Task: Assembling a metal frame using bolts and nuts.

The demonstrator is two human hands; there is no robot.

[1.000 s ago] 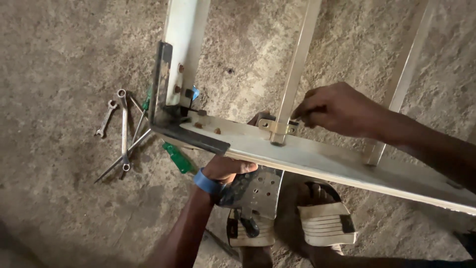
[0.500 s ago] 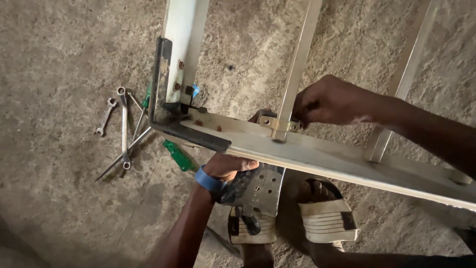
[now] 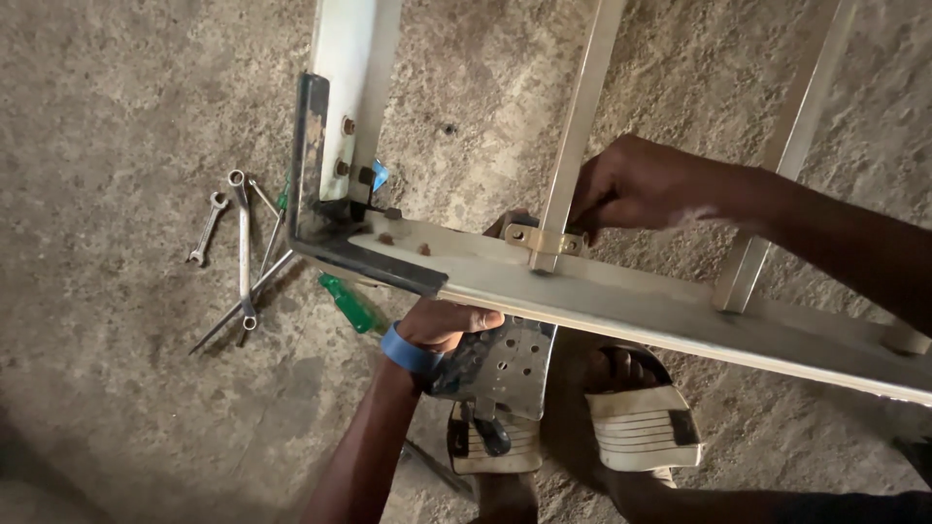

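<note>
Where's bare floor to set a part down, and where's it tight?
Free: the concrete floor left of the wrenches, and the lower-left patch below them. Crowded: around the corner bracket, the green-handled screwdriver, the left hand under the pale frame, the right hand, and the sandals.

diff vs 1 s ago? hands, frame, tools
Barely any change. Right hand stays at the clip bracket on the thin bar; left hand stays under the white frame. Wrenches and green-handled screwdriver have not moved on the floor.
</note>
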